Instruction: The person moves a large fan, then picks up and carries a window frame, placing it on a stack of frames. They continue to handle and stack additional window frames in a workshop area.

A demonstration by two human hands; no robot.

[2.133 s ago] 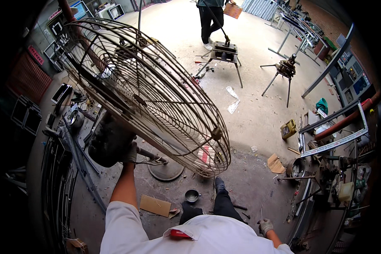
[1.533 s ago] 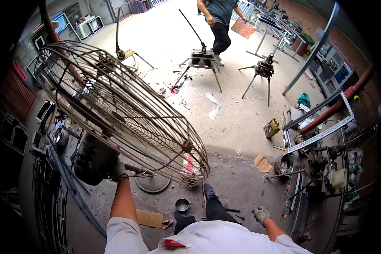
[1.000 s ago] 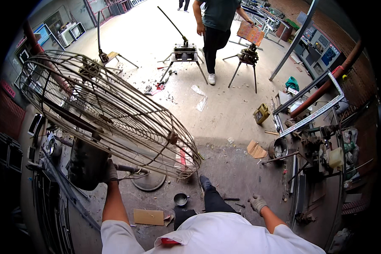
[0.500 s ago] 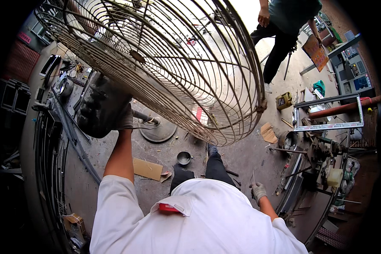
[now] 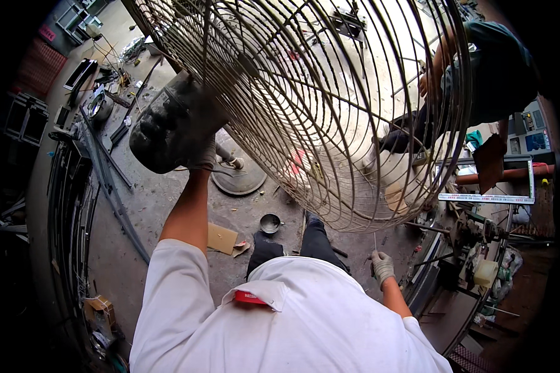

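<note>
A large pedestal fan with a rusty wire cage and a dark motor housing fills the upper view. My gloved left hand is raised against the housing's underside. It seems to grip the fan there, though the housing hides most of its fingers. The round stand base rests on the floor beyond my forearm. Low on the right, my gloved right hand is closed around a thin rod that points up towards the cage's lower rim; what sits inside the fist is partly hidden.
A person leans behind the cage at the right with a brown board. A metal cup and cardboard lie near my feet. Long metal bars run along the left; a metal frame and machinery stand right.
The fan's cage and housing have shifted right, with my left hand moving along. The person has come closer on the right, bending down with the board lowered. My right hand is slightly higher.
</note>
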